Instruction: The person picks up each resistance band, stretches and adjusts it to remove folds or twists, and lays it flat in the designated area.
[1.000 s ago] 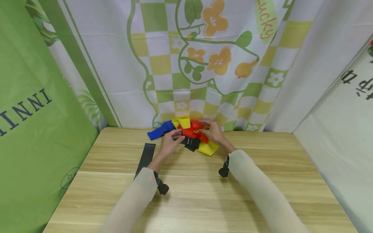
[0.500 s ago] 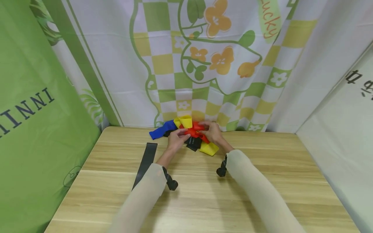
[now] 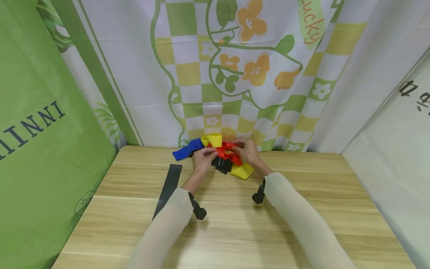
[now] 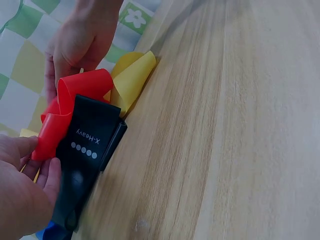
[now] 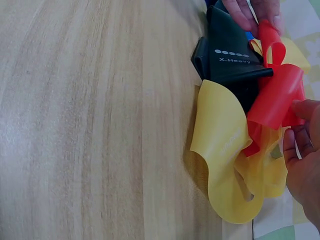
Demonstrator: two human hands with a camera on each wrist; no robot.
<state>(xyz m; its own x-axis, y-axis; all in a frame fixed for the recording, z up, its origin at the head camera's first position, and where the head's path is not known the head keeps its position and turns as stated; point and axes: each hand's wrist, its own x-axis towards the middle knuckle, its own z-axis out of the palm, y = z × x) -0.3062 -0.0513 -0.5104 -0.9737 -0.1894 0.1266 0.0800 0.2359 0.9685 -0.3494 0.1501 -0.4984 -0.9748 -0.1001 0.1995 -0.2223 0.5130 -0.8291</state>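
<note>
Head view: shows a broad white curtain printed with green-and-yellow checks and orange flowers [image 3: 235,74] hanging behind a pale wood-grain tabletop [image 3: 228,239]. Adds a green cloth with dark lettering [image 3: 43,175] on the left and a white sheet with black characters [image 3: 396,160] on the right. Reaches across the wood in two cream long sleeves, left [image 3: 164,224] and right [image 3: 302,216]. Crosses, with the left one, the near end of a long, flat, dark grey strip [image 3: 168,188], well apart from a heap of bands at the middle of the far edge.

Pinches, in the left hand [image 3: 202,160], one end of a glossy red, rubber-like band [image 5: 280,97], between thumb and fingers. Pinches the other side of the same band in the right hand [image 3: 248,152], thumb on top. Spans the gap between both hands with red loops, on top of the heap.

Includes, just on the near side, a folded black band marked "X-Heavy" with five pale dots [image 5: 230,40]; beside it, a curled yellow band [image 5: 222,135]; behind, another yellow loop [image 3: 215,140]; at the left end, a flat blue band [image 3: 188,150]. Bears a small black device at each wrist, left [image 3: 199,213] and right [image 3: 258,197].
</note>
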